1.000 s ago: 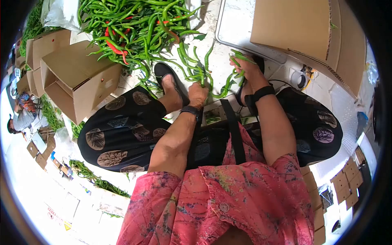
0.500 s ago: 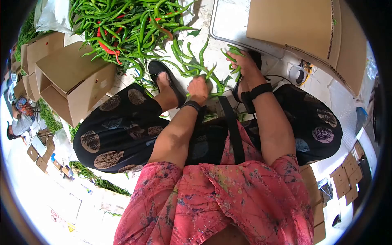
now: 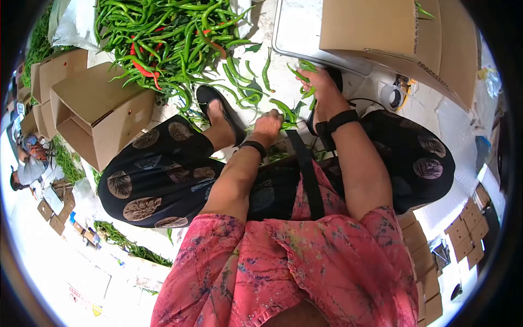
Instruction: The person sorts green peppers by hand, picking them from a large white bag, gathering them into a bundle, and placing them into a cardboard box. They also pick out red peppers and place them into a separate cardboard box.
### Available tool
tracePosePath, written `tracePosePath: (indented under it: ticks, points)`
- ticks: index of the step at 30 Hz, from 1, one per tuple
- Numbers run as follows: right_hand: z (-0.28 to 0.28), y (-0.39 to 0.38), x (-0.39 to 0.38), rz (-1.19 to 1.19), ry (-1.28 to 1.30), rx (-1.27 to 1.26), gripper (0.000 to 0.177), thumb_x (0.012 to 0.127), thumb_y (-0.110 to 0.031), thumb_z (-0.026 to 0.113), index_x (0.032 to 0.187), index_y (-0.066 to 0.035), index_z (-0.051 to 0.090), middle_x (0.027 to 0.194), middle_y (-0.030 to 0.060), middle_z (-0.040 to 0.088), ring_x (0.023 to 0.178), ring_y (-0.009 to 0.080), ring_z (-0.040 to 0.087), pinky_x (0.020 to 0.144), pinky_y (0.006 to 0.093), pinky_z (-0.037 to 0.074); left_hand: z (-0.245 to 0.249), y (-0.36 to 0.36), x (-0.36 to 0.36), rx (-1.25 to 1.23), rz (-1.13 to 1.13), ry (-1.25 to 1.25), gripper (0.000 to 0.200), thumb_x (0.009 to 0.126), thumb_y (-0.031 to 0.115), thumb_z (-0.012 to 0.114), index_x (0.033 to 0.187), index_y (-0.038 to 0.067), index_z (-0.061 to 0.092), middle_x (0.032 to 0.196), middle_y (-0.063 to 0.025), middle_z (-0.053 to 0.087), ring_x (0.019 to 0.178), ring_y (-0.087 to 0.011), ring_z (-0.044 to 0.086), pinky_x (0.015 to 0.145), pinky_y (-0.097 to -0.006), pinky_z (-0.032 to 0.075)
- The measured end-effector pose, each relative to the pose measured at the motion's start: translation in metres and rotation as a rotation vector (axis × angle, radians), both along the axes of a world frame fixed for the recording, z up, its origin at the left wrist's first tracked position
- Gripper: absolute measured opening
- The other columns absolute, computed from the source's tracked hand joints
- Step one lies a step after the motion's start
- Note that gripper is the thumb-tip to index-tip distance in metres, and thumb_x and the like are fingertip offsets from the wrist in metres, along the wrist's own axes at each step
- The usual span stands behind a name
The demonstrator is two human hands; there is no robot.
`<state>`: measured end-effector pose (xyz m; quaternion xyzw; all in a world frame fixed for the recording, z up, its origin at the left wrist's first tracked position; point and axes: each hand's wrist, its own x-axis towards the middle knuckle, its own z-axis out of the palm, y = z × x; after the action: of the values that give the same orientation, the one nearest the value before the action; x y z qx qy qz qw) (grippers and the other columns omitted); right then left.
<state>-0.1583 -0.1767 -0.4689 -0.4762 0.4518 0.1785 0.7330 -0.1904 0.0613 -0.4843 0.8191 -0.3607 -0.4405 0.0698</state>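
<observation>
Long green peppers lie in a large pile point(image 3: 180, 43) at the upper left, with a few red ones point(image 3: 143, 68) among them. Loose green peppers point(image 3: 266, 71) are scattered on the pale floor to its right. My left hand point(image 3: 268, 124) is low over the floor, fingers curled by green peppers point(image 3: 284, 109) near my feet; what it grips is hard to make out. My right hand point(image 3: 316, 82), near my right shoe, is closed on several green peppers point(image 3: 308, 66) that stick out between its fingers.
An open cardboard box point(image 3: 103, 109) stands at the left. A larger carton point(image 3: 376, 27) sits at the upper right beside a white tray point(image 3: 297, 30). A tape roll point(image 3: 393, 97) lies right of my right foot. Another person point(image 3: 32, 163) is at the far left.
My left hand has shifted slightly down, away from the loose peppers, which now lie more spread out. My right hand still holds its peppers and has turned a little. The view has shifted slightly.
</observation>
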Motion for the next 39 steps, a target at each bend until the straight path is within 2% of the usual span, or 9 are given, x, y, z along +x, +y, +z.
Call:
tracePosePath:
  ticks: [5, 13, 19, 23, 25, 27, 31, 34, 39]
  points:
    - [0.009, 0.004, 0.001, -0.021, -0.066, -0.009, 0.017, 0.086, -0.019, 0.067, 0.094, -0.005, 0.061, 0.073, 0.0012, 0.059, 0.055, 0.0109, 0.048, 0.051, 0.0246, 0.04, 0.026, -0.011, 0.04, 0.124, -0.078, 0.115, 0.021, 0.078, 0.009, 0.058, 0.095, 0.011, 0.071, 0.1, -0.0155, 0.066, 0.088, -0.0336, 0.066, 0.077, -0.0421, 0.054]
    - [0.067, 0.003, 0.016, -0.047, -0.073, -0.065, 0.026, 0.087, -0.015, 0.064, 0.111, -0.011, 0.058, 0.099, 0.0025, 0.062, 0.096, 0.0155, 0.058, 0.074, 0.0331, 0.043, 0.147, -0.008, 0.13, -0.088, 0.249, 0.828, 0.028, 0.083, 0.021, 0.064, 0.104, 0.002, 0.066, 0.082, -0.0079, 0.068, 0.066, -0.0181, 0.062, 0.063, -0.0335, 0.05]
    - [0.13, 0.009, 0.025, 0.007, -0.089, -0.013, 0.027, 0.088, -0.016, 0.063, 0.114, -0.011, 0.059, 0.101, 0.0023, 0.068, 0.1, 0.0141, 0.06, 0.085, 0.0347, 0.042, 0.193, 0.006, 0.111, -0.17, -0.137, 0.426, 0.032, 0.087, 0.016, 0.061, 0.117, 0.004, 0.062, 0.074, -0.0068, 0.066, 0.062, -0.0155, 0.059, 0.06, -0.034, 0.047]
    - [0.155, 0.012, 0.019, -0.038, -0.281, 0.229, 0.032, 0.09, -0.017, 0.062, 0.12, -0.009, 0.055, 0.108, 0.0068, 0.066, 0.104, 0.0177, 0.06, 0.089, 0.0373, 0.042, 0.302, -0.005, 0.116, -0.489, 0.044, 0.492, 0.033, 0.09, 0.015, 0.061, 0.12, 0.002, 0.06, 0.084, -0.0099, 0.067, 0.075, -0.0175, 0.062, 0.065, -0.032, 0.05]
    - [0.185, 0.017, 0.015, -0.073, -0.475, 0.28, 0.031, 0.091, -0.017, 0.062, 0.12, -0.008, 0.055, 0.112, 0.008, 0.065, 0.106, 0.0172, 0.059, 0.09, 0.0372, 0.041, 0.344, -0.003, 0.117, -0.527, 0.768, 0.908, 0.036, 0.09, 0.016, 0.063, 0.121, -0.001, 0.059, 0.092, -0.0115, 0.067, 0.083, -0.0154, 0.063, 0.065, -0.0263, 0.051]
    - [0.209, 0.026, 0.014, -0.086, -0.545, 0.301, 0.034, 0.092, -0.016, 0.06, 0.124, -0.006, 0.053, 0.115, 0.0084, 0.064, 0.108, 0.0163, 0.058, 0.09, 0.0343, 0.041, 0.348, 0.008, 0.12, -0.908, 0.958, 1.08, 0.039, 0.09, 0.018, 0.065, 0.122, -0.003, 0.057, 0.101, -0.0128, 0.066, 0.087, -0.0136, 0.062, 0.065, -0.0206, 0.05]
    - [0.263, 0.058, 0.011, 0.014, -0.778, -0.055, 0.043, 0.092, -0.009, 0.056, 0.131, 0.002, 0.045, 0.113, 0.013, 0.064, 0.109, 0.0266, 0.059, 0.101, 0.0352, 0.039, 0.329, -0.004, 0.115, -0.898, 1.248, 0.893, 0.046, 0.09, 0.019, 0.065, 0.126, -0.005, 0.051, 0.115, -0.0129, 0.063, 0.092, -0.0138, 0.06, 0.07, -0.0213, 0.049]
    - [0.284, 0.093, 0.002, 0.274, -0.852, -0.991, 0.05, 0.079, 0.005, 0.052, 0.128, 0.007, 0.044, 0.121, 0.0272, 0.052, 0.12, 0.0422, 0.046, 0.104, 0.0429, 0.036, 0.324, -0.027, 0.095, -1.147, 1.28, 1.024, 0.043, 0.089, 0.019, 0.067, 0.123, -0.003, 0.052, 0.113, -0.0085, 0.06, 0.101, -0.0161, 0.056, 0.084, -0.0272, 0.046]
    - [0.299, 0.106, -0.013, 0.385, -1.009, -1.153, 0.051, 0.077, 0.008, 0.051, 0.127, 0.007, 0.046, 0.132, 0.0251, 0.044, 0.124, 0.0435, 0.039, 0.104, 0.0458, 0.035, 0.32, -0.022, 0.095, -1.214, 1.298, 0.962, 0.04, 0.09, 0.01, 0.063, 0.126, -0.001, 0.049, 0.116, -0.0096, 0.058, 0.109, -0.0188, 0.055, 0.098, -0.0359, 0.044]
